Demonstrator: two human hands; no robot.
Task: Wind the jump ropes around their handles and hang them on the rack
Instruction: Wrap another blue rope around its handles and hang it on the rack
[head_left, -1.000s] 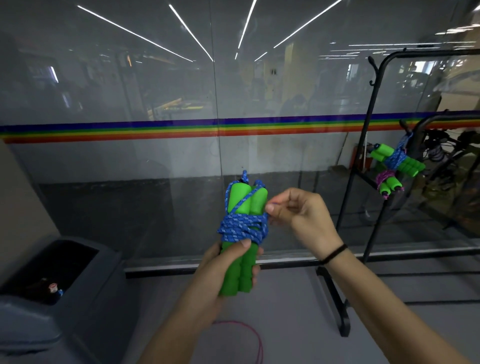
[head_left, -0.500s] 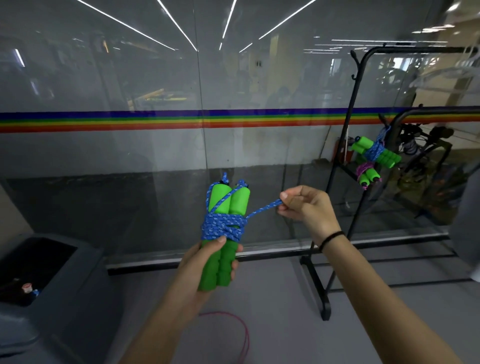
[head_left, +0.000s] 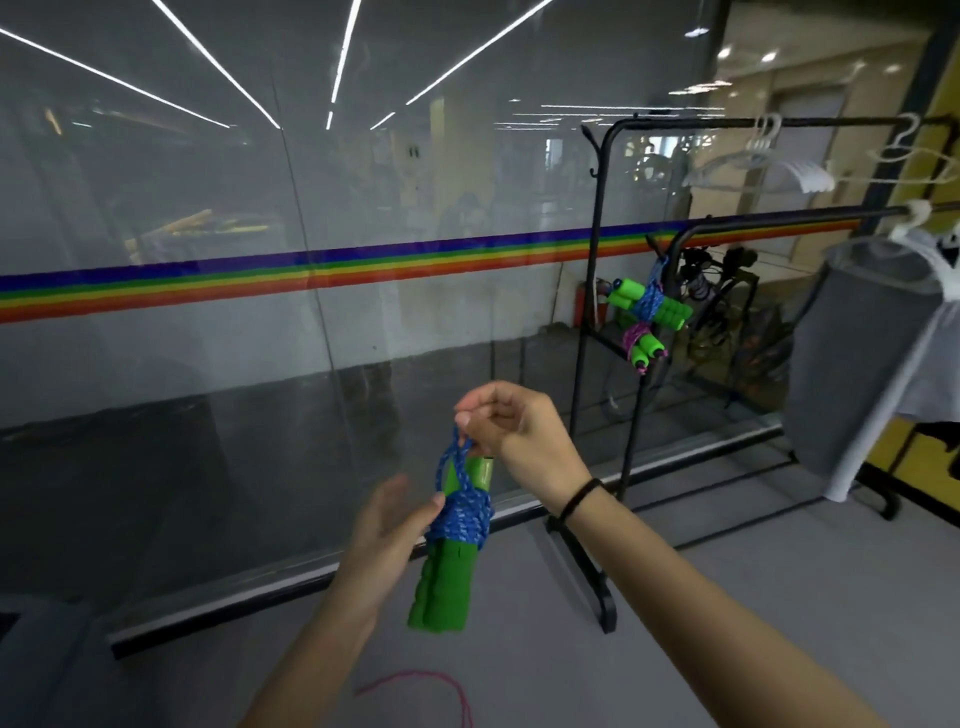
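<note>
A jump rope bundle hangs in front of me: two green foam handles (head_left: 444, 587) side by side with blue rope (head_left: 462, 517) wound round their middle. My right hand (head_left: 514, 436) pinches the rope's loop above the handle tops, and the bundle dangles from it. My left hand (head_left: 387, 530) is beside the bundle with its fingers loose, one fingertip touching the wound rope. On the black rack (head_left: 597, 312) to the right hang two wound ropes with green handles, one blue (head_left: 652, 304) and below it one purple (head_left: 644, 348).
A pink rope (head_left: 415, 680) lies on the grey floor below my hands. A glass wall with a rainbow stripe (head_left: 311, 270) runs across the back. White hangers (head_left: 758, 171) and a grey garment (head_left: 852, 353) hang on rails at the right.
My left hand let go of the handles and now only touches the wound rope. My right hand moved from the side to above the bundle, lifting it by the loop. The view turned right.
</note>
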